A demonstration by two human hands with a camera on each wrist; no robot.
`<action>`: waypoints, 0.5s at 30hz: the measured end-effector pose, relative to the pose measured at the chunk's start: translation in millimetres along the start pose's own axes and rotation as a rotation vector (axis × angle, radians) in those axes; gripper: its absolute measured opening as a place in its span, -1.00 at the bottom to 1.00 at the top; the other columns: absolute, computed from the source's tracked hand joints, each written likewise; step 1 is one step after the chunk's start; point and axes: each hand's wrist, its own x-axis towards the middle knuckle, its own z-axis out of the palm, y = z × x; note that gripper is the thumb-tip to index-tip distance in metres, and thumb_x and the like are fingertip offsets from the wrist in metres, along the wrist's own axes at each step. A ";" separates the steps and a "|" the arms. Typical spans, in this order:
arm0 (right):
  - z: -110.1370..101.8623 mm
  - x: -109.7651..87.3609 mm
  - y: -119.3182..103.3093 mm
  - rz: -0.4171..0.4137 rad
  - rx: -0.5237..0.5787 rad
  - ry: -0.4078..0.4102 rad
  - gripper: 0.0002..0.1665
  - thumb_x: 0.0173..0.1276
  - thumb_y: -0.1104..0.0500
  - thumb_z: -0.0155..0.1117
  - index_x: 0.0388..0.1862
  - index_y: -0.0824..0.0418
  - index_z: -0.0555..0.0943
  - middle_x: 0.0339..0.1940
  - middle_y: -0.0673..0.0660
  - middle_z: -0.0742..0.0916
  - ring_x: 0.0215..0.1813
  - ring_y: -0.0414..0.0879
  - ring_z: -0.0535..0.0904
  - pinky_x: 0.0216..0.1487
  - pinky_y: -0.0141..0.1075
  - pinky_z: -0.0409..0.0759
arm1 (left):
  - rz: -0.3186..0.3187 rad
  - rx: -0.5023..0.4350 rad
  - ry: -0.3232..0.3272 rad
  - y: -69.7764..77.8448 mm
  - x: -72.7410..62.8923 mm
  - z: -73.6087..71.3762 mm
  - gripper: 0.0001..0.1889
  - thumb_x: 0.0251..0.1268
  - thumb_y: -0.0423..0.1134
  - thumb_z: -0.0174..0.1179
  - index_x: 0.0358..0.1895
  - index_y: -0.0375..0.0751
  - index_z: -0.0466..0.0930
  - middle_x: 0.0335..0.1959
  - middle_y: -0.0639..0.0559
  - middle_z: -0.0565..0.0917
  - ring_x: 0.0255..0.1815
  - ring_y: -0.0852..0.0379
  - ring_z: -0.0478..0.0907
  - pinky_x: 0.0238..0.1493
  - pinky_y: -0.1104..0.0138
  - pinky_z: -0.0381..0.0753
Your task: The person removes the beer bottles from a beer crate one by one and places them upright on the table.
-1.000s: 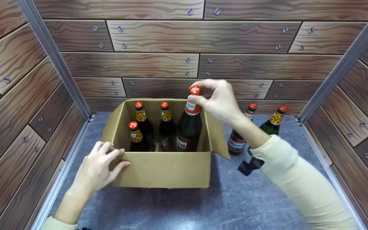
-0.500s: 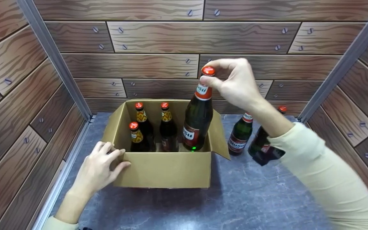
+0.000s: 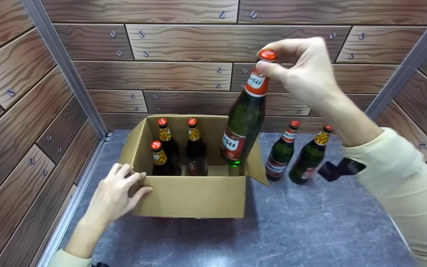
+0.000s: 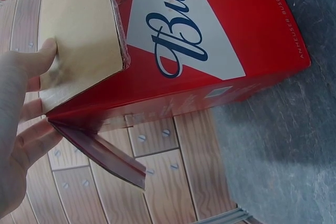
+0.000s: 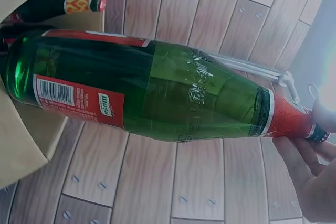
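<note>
1. box (image 3: 213,129) sits on the table (image 3: 310,230), flaps splayed outward, likely folded back so the mouth is free for reaching in.
2. my left hand (image 3: 115,193): fingers part-curled, pinching the front flap (image 3: 191,196) at the left front corner of the box, thumb on the flap's face. i read it as a brace against the box shifting.
3. my right hand (image 3: 310,72): thumb and fingers closed round the green bottle (image 3: 245,115), high on its neck. narrowest part, so probably the easiest to grip.
4. that bottle leans, neck to the right, base at the right end of the box; cannot tell if it is below the rim. the lean likely comes from the weight hanging under so high a grip.
5. 3 bottles (image 3: 196,154) upright inside the box, toward its left side; the walls should limit tipping.
6. 2 bottles (image 3: 281,155) upright, just right of the box, near my right arm's side.
</note>
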 end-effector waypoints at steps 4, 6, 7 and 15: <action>-12.1 -3.4 0.1 0.004 -0.032 0.013 -0.82 0.36 0.26 0.51 -0.08 0.23 0.81 -0.20 -0.08 0.83 -0.11 -0.21 0.72 -0.13 -0.49 0.69 | -0.001 -0.002 0.000 0.1 0.5 0.3 -0.64 0.05 -0.01 0.64 -0.15 -0.08 0.79 -0.31 0.00 0.59 -0.22 -0.01 0.52 -0.50 0.17 0.66; -17.9 -5.0 2.1 0.011 -0.033 0.015 -0.85 0.35 0.27 0.52 -0.11 0.20 0.82 -0.21 -0.09 0.83 -0.13 -0.21 0.74 -0.13 -0.50 0.70 | -0.001 -0.004 0.002 0.2 0.5 0.4 -0.64 0.05 -0.01 0.64 -0.16 -0.08 0.79 -0.32 0.00 0.59 -0.23 -0.01 0.52 -0.49 0.17 0.66; -20.8 -5.5 3.5 0.014 -0.027 0.016 -0.85 0.34 0.28 0.52 -0.12 0.21 0.82 -0.23 -0.09 0.84 -0.16 -0.22 0.75 -0.14 -0.50 0.70 | -0.001 -0.005 0.002 0.4 0.6 0.5 -0.64 0.04 -0.02 0.64 -0.16 -0.09 0.79 -0.32 0.00 0.59 -0.23 -0.01 0.52 -0.49 0.17 0.66; -43.7 -13.2 19.2 0.043 -0.016 0.039 -0.85 0.26 0.35 0.56 -0.18 0.23 0.84 -0.34 -0.16 0.85 -0.32 -0.32 0.77 -0.23 -0.53 0.70 | -0.001 -0.010 0.000 0.6 0.3 0.9 -0.64 0.05 -0.02 0.64 -0.15 -0.10 0.80 -0.33 0.01 0.57 -0.23 -0.01 0.51 -0.49 0.18 0.64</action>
